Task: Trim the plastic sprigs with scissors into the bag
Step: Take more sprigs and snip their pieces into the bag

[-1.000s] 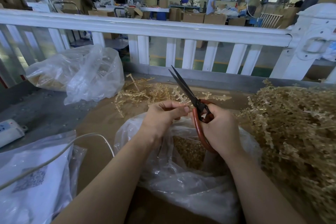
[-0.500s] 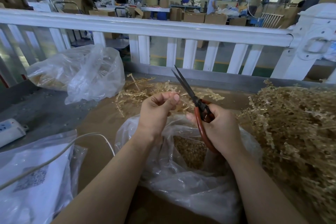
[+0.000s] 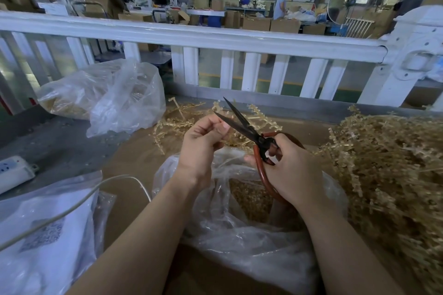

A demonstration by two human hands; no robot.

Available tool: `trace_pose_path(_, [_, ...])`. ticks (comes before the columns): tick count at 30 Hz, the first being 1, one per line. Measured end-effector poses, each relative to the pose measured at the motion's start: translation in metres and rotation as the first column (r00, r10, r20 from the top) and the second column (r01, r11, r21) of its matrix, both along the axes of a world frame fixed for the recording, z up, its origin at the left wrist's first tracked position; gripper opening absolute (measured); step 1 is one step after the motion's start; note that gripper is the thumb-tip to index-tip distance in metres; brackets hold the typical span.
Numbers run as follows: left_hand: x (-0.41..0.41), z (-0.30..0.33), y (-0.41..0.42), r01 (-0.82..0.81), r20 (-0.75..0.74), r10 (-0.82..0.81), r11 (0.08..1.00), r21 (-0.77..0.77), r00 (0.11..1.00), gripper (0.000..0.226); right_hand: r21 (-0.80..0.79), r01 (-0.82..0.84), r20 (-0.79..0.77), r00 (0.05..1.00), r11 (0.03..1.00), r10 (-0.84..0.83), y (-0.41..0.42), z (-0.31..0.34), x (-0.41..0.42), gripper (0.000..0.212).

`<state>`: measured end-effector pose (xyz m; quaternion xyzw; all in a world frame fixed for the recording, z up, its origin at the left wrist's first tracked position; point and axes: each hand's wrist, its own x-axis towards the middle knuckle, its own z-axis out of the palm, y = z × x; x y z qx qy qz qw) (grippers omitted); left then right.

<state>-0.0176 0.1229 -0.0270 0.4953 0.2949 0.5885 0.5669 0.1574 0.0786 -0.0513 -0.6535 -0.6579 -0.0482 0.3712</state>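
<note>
My right hand point(image 3: 291, 170) grips the red handles of black-bladed scissors point(image 3: 242, 124), whose blades are spread apart and point up and left. My left hand point(image 3: 203, 143) pinches a small tan plastic sprig between thumb and fingers, right at the lower blade; the piece itself is mostly hidden by my fingers. Both hands hover over a clear plastic bag point(image 3: 239, 235) that holds cut tan bits. A big heap of tan sprigs point(image 3: 388, 170) lies to the right. A smaller scatter of sprigs point(image 3: 177, 122) lies behind my hands.
A second clear bag point(image 3: 107, 98) with tan pieces sits at the back left. At the near left lie a white packet point(image 3: 45, 246), a white cable point(image 3: 72, 208) and a power strip point(image 3: 12, 172). A white railing point(image 3: 215, 38) borders the far edge of the table.
The scissor blades have gone from nearly together to spread apart. My left hand has risen toward the blades with the piece pinched. My right hand moved slightly right.
</note>
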Motion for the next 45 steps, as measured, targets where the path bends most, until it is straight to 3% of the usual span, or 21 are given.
trace_pose_path(4, [-0.0017,-0.001,-0.0005,0.004,-0.077,-0.005,1.0,-0.016,0.997,0.031,-0.029,0.046,0.057,0.997,0.999,-0.044,0.0017,-0.0012,-0.0002,0.066])
trace_pose_path(8, [-0.0014,0.0003,-0.0013,0.004,-0.121,-0.005,1.0,-0.009,0.993,0.022,-0.022,0.065,0.077,0.995,0.998,-0.063,0.0012,0.0001,-0.0009,0.059])
trace_pose_path(15, [-0.0011,0.0016,-0.0033,0.057,-0.055,-0.058,0.998,-0.014,0.997,0.011,-0.023,0.052,0.056,0.997,0.998,-0.051,-0.0029,0.0026,-0.0014,0.068])
trace_pose_path(19, [-0.0012,0.0022,-0.0051,0.088,-0.011,-0.089,0.994,-0.068,0.996,0.006,-0.002,0.064,0.035,0.997,0.998,-0.064,-0.0037,0.0037,-0.0037,0.062])
trace_pose_path(28, [-0.0021,0.002,-0.0053,0.099,-0.029,-0.1,0.994,-0.049,0.995,0.007,0.071,0.096,0.061,0.993,0.993,-0.101,-0.0026,0.0003,-0.002,0.068])
trace_pose_path(34, [-0.0003,0.0011,-0.0038,0.064,-0.034,-0.066,0.996,-0.063,0.997,0.022,0.088,0.069,0.038,0.997,0.994,-0.073,-0.0042,0.0024,-0.0043,0.061])
trace_pose_path(45, [0.0018,-0.0038,-0.0017,0.038,-0.103,-0.03,0.996,0.08,0.994,0.018,-0.002,0.089,0.067,0.994,0.996,-0.088,-0.0033,0.002,-0.0015,0.065])
